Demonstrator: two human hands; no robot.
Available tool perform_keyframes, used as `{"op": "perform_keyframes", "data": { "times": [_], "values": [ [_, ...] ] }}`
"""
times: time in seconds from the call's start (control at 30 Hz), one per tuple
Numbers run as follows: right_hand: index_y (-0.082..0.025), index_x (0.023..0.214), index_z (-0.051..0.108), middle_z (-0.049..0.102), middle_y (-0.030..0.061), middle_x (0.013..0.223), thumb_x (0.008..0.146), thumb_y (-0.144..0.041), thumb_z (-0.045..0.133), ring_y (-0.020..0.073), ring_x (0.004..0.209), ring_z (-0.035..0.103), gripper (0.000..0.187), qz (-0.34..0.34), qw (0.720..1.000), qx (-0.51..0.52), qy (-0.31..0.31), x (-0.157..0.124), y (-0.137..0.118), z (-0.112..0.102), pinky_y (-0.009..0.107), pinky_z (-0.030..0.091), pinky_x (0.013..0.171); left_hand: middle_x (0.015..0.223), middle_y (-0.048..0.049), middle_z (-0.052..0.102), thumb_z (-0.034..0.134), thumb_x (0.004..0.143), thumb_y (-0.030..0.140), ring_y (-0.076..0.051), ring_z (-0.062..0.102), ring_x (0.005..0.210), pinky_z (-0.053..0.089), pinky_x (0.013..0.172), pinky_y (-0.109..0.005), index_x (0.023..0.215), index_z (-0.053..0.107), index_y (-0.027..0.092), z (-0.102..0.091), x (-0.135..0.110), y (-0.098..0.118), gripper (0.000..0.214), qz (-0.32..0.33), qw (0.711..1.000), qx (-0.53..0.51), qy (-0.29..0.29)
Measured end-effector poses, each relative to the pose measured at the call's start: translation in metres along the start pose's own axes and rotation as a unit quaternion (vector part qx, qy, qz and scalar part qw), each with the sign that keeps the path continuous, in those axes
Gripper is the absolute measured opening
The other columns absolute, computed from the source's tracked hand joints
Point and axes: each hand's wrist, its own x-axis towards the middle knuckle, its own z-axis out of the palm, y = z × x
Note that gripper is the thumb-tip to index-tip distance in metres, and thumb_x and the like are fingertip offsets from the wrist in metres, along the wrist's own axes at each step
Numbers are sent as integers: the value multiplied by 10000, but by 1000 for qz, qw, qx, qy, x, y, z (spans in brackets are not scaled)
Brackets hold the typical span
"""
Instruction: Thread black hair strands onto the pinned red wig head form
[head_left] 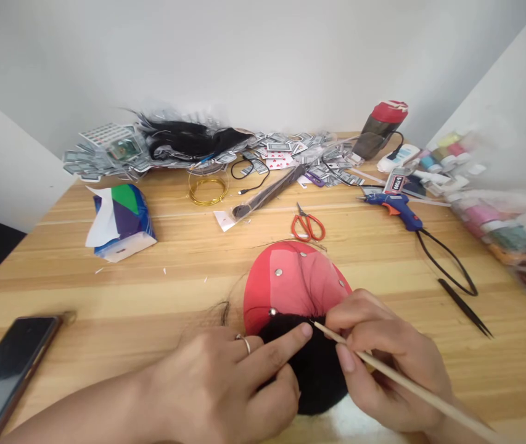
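Observation:
My right hand point(392, 357) is closed in a pen-like grip on a slim wooden-handled needle point(410, 388). Its fine metal tip touches the upper edge of a black hair piece point(320, 370); whether that tip is hooked is too small to tell. That piece covers the near part of a rounded red and pink form point(290, 277), where several silver pins stand and loose dark strands lie. My left hand point(239, 376), wearing a ring, stretches its index finger over the black piece, the fingertip just left of the needle tip. Its other fingers are bent, the thumb hidden.
Red-handled scissors point(308, 225) lie beyond the form. To the right are a blue glue gun point(396, 208) with its cord and black tweezers point(464, 305). A phone point(10, 364) and a tissue pack point(124, 222) sit left. Playing cards point(281, 157) cover the back.

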Motion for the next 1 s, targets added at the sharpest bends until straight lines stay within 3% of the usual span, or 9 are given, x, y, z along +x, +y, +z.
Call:
{"op": "perform_keyframes", "data": {
  "times": [0.07,0.17,0.23,0.4,0.47,0.77,0.9,1.0],
  "values": [
    [-229,754,513,625,-2,654,696,21,532,135,549,601,257,1,1000,5,26,-3,1,-2,257,541,516,1083,-139,785,467,919,104,-97,590,436,322,323,-262,738,551,179,-1,1,0,213,1,1000,2,3],
    [-236,853,570,687,15,723,702,42,562,171,581,665,317,-3,993,14,114,-7,2,-6,308,574,545,1102,-153,777,475,897,89,-90,546,406,332,317,-256,724,561,173,-2,2,0,211,-3,1000,3,2],
    [-232,941,597,736,34,781,730,51,575,194,618,710,354,-8,991,34,131,-7,3,-9,327,593,570,1105,-163,772,471,896,90,-90,531,396,349,316,-251,727,573,169,-3,2,0,212,-1,1000,3,2],
    [-238,892,605,818,47,910,816,-14,579,210,734,779,238,-35,998,-5,-43,2,2,-8,330,625,670,1043,-161,790,482,885,102,-107,557,423,376,321,-242,744,588,170,-4,2,0,189,15,1000,8,-5],
    [-227,893,634,820,44,896,841,-39,563,205,730,776,207,-43,995,-50,-69,4,4,-5,329,612,673,1039,-163,791,487,882,104,-109,578,440,379,326,-241,758,598,164,-4,3,1,177,20,1000,16,-10],
    [-212,984,666,796,33,809,856,-56,591,188,650,668,215,-65,982,-170,48,3,18,-7,333,573,607,1071,-169,776,438,909,93,-98,566,408,371,318,-242,723,593,169,-4,3,0,254,22,999,30,-11],
    [-222,964,656,751,36,817,882,-95,623,217,725,659,155,-12,975,-205,89,3,29,-5,360,566,639,1070,-166,780,422,928,103,-93,557,398,385,324,-230,768,599,171,-5,2,1,248,20,999,25,-18],
    [-246,967,649,717,54,853,890,-131,658,256,805,685,138,45,971,-164,170,-2,34,-7,421,560,724,1082,-192,772,446,923,103,-103,560,401,392,328,-236,782,594,160,-5,1,1,212,20,999,18,-18]
  ]
}}
